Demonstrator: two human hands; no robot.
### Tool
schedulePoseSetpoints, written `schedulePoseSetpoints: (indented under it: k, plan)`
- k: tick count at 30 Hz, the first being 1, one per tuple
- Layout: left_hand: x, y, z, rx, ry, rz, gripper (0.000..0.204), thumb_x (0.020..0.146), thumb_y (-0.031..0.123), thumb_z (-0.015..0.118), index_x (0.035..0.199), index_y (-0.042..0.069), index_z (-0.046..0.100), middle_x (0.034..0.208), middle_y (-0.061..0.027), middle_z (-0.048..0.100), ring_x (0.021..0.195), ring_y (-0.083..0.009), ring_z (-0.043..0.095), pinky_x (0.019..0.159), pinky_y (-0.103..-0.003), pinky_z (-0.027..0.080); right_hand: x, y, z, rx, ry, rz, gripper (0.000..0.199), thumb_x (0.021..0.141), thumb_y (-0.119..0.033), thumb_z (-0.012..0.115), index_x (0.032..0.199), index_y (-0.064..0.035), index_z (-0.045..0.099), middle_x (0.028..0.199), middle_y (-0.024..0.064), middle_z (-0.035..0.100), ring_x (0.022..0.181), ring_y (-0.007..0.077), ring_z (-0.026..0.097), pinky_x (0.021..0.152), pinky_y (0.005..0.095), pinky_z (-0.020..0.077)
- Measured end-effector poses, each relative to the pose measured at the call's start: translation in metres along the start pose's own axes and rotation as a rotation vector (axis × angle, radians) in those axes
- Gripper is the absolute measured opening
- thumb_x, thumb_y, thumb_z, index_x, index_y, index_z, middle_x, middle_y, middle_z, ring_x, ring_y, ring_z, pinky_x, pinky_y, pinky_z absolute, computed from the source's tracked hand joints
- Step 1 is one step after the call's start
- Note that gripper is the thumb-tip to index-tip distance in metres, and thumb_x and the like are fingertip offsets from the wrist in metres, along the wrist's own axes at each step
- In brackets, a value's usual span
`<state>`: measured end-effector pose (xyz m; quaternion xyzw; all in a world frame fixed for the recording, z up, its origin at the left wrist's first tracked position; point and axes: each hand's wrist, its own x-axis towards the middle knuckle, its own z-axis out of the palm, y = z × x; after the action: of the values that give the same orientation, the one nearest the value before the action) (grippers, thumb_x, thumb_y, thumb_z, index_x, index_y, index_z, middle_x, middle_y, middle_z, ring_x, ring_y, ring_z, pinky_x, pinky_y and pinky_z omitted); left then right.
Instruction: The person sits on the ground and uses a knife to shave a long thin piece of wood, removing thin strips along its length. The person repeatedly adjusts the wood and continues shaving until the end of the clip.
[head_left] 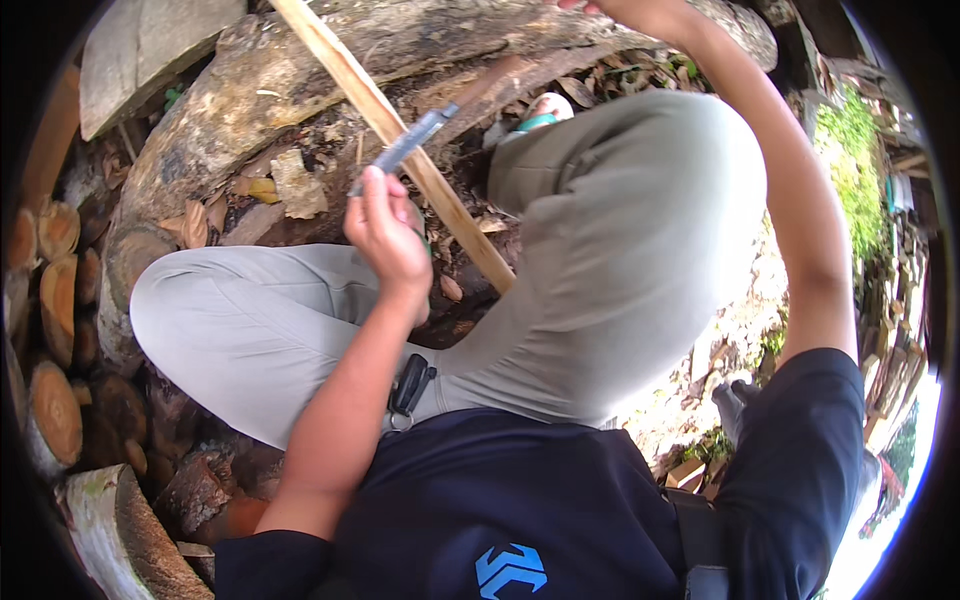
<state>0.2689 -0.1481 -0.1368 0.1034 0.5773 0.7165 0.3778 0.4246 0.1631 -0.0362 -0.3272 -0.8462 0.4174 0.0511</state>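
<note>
My left hand point(388, 235) is closed, its thumb and fingers pinching the near end of a slim grey metal tool point(412, 142). A blurred brown length runs on from the tool's far end; whether it is handle or blade I cannot tell. The tool crosses above a long pale wooden strip point(450, 205), which slants from the top edge down between my bent legs. Whether they touch is unclear. Up at the top edge, right of the strip, is my right hand point(640, 12). The frame cuts it off, so most of its fingers are hidden.
A thick weathered log point(215, 110) curves across the far side, with dry leaves point(262, 190) on the ground before it. Cut log ends point(55, 400) are stacked at the left, near a split log point(125, 535). More wood pieces point(895, 340) lie at the right.
</note>
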Motion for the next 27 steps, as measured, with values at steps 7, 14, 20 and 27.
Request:
schedulePoseSetpoints:
  k: [7, 14, 20, 27]
  plan:
    - [0.038, 0.039, -0.019, -0.034, 0.282, 0.303, 0.038, 0.105, 0.035, 0.051, 0.076, 0.011, 0.048, 0.063, 0.0052, 0.036, 0.054, -0.0053, 0.031, 0.049, -0.024, 0.023, -0.278, -0.096, 0.114, 0.210, 0.299, 0.297, 0.085, 0.081, -0.046, 0.079, 0.144, -0.0048, 0.040, 0.134, 0.0193, 0.050, 0.119, 0.0310, 0.055, 0.100, 0.0447, 0.0464]
    - [0.039, 0.035, -0.015, 0.005, 0.309, 0.300, 0.035, 0.102, 0.034, 0.053, 0.076, 0.012, 0.048, 0.065, 0.0047, 0.038, 0.055, -0.0063, 0.034, 0.050, -0.025, 0.026, -0.373, -0.108, 0.232, 0.400, 0.244, 0.504, 0.136, 0.065, -0.034, 0.091, 0.159, -0.0002, -0.002, 0.161, 0.0261, 0.018, 0.152, 0.0374, 0.019, 0.124, 0.0484, 0.0206]
    - [0.042, 0.034, -0.014, -0.035, 0.281, 0.353, 0.035, 0.101, 0.034, 0.054, 0.076, 0.012, 0.048, 0.064, 0.0051, 0.039, 0.055, -0.0061, 0.035, 0.050, -0.024, 0.027, -0.384, -0.100, 0.225, 0.452, 0.143, 0.455, 0.129, 0.063, -0.018, 0.088, 0.159, 0.0000, 0.004, 0.161, 0.0248, 0.022, 0.152, 0.0329, 0.023, 0.123, 0.0451, 0.0237]
    - [0.039, 0.043, -0.012, -0.070, 0.285, 0.398, 0.034, 0.100, 0.033, 0.055, 0.075, 0.011, 0.046, 0.065, 0.0034, 0.041, 0.055, -0.0075, 0.036, 0.050, -0.025, 0.029, -0.369, -0.114, 0.211, 0.297, 0.260, 0.417, 0.123, 0.066, -0.010, 0.087, 0.162, -0.0152, 0.010, 0.161, 0.0176, 0.027, 0.149, 0.0360, 0.029, 0.120, 0.0480, 0.0301]
